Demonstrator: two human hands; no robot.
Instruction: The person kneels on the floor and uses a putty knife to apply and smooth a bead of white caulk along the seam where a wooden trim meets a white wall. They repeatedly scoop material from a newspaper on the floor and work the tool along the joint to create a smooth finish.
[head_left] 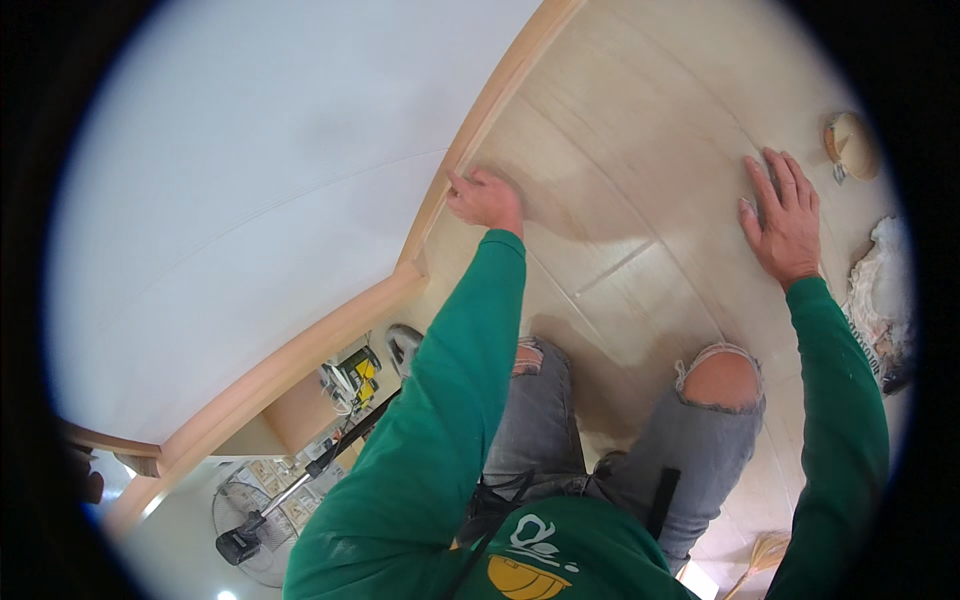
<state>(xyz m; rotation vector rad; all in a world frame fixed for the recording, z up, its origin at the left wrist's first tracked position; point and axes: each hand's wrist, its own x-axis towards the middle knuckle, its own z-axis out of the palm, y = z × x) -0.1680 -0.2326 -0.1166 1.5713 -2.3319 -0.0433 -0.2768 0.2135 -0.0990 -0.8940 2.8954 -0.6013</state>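
My left hand (pixel 487 202) is at the pale wooden trim (pixel 440 190) that borders a smooth white panel (pixel 270 170). Its fingers are curled, with the tips against the trim's edge; anything small between them is hidden. Out to the right, my right hand (pixel 785 220) lies on the beige tiled floor (pixel 620 130), fingers stretched and thumb apart, holding nothing. Both arms wear green sleeves. My knees, in torn grey jeans (pixel 715 440), are bent below the hands.
Beyond my right hand sits a round tan container (pixel 852 147) with a brownish rim. A crumpled white bag (pixel 880 285) lies at the right edge. A broom head (pixel 768 550) shows lower right. At lower left are a standing fan (pixel 250 530) and a yellow-black object (pixel 360 372).
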